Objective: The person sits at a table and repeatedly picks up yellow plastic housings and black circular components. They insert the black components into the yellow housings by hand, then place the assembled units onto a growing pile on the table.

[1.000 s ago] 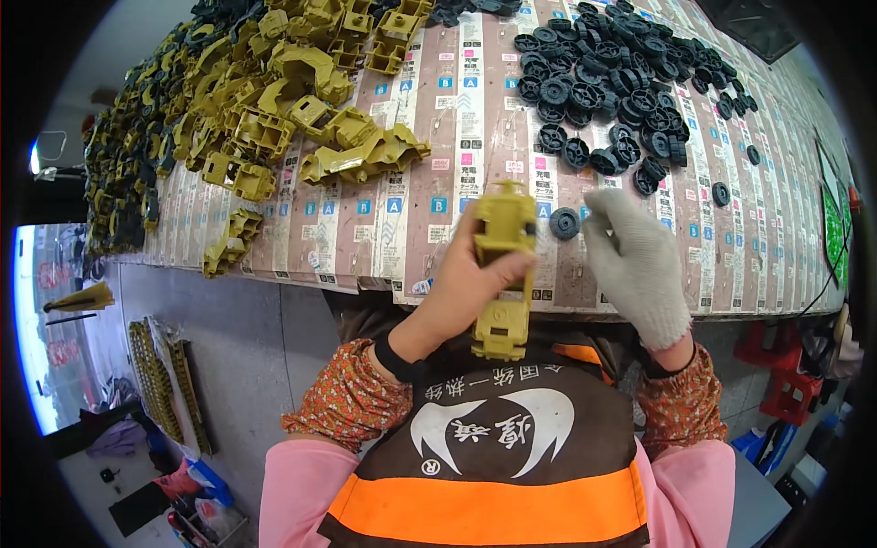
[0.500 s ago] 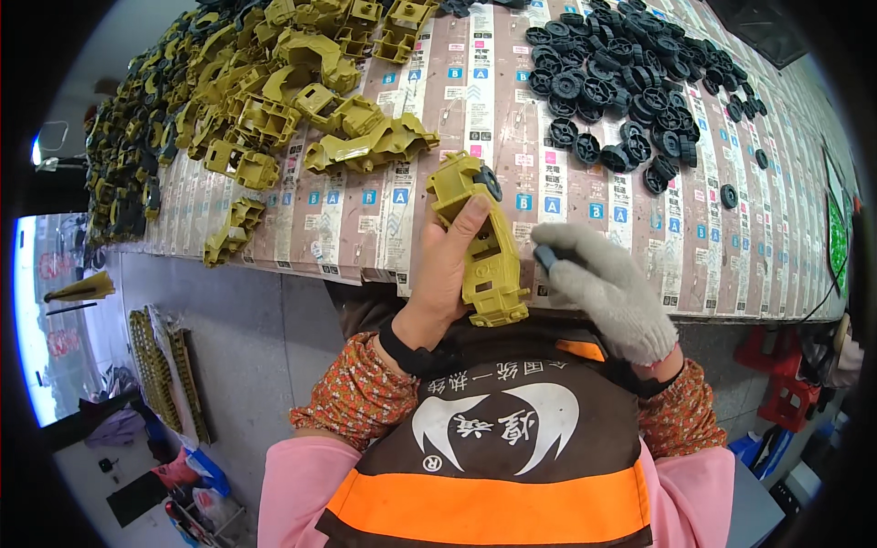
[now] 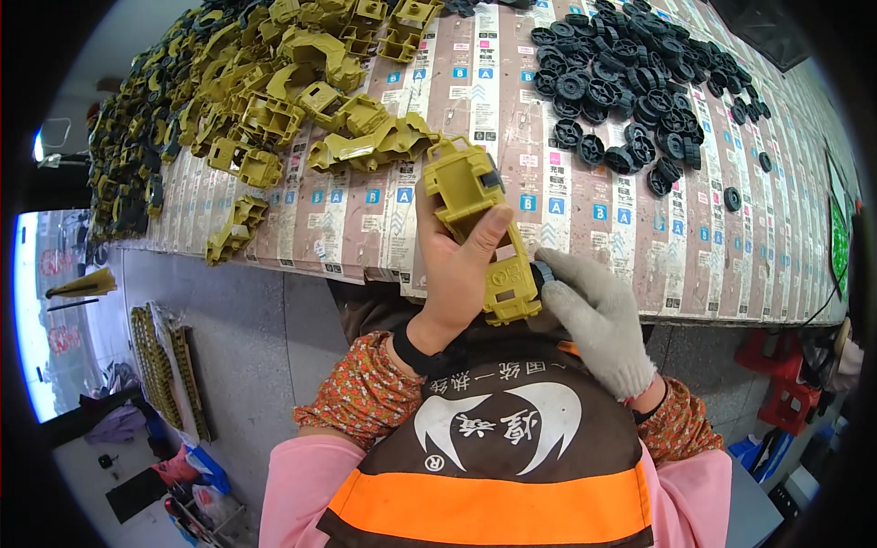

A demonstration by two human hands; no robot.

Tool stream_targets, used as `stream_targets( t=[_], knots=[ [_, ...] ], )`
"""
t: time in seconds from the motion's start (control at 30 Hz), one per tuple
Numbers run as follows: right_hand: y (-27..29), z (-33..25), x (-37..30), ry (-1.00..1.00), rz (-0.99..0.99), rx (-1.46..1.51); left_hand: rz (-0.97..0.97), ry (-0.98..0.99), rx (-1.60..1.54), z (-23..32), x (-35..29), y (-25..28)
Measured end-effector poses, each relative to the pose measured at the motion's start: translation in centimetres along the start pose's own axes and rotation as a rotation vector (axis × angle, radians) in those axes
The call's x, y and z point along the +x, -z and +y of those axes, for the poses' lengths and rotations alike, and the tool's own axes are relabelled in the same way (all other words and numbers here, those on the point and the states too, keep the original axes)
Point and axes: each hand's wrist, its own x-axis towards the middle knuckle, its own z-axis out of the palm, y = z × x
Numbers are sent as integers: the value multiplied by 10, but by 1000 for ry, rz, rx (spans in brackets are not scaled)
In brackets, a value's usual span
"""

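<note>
toy car body [image 3: 482, 228]: olive-yellow plastic shell, held up over the near table edge [image 3: 365, 269], just above my lap.
left hand [image 3: 454, 265]: bare, clamped round the shell's side, thumb across the top.
right hand [image 3: 594, 315]: gloved, fingers closed on a small dark wheel [image 3: 543, 271] pressed at the shell's lower right corner.
axis: long axis runs upper left to lower right, near end toward me.
tip: i'd keep the shell steady and push the wheel straight on, no twist.
spares: black wheels [image 3: 630, 91] piled far right, yellow shells [image 3: 301, 100] far left.
</note>
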Motion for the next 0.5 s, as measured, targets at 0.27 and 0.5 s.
stream_targets(
  t=[0.27,0.5],
  knots=[
    [-10,6,-13,170,-42,-178,-120,-383,36,-6,-17,-14],
    [-7,-1,-12,-26,-115,-84,-506,-770,498,-12,-8,2]
  ],
)
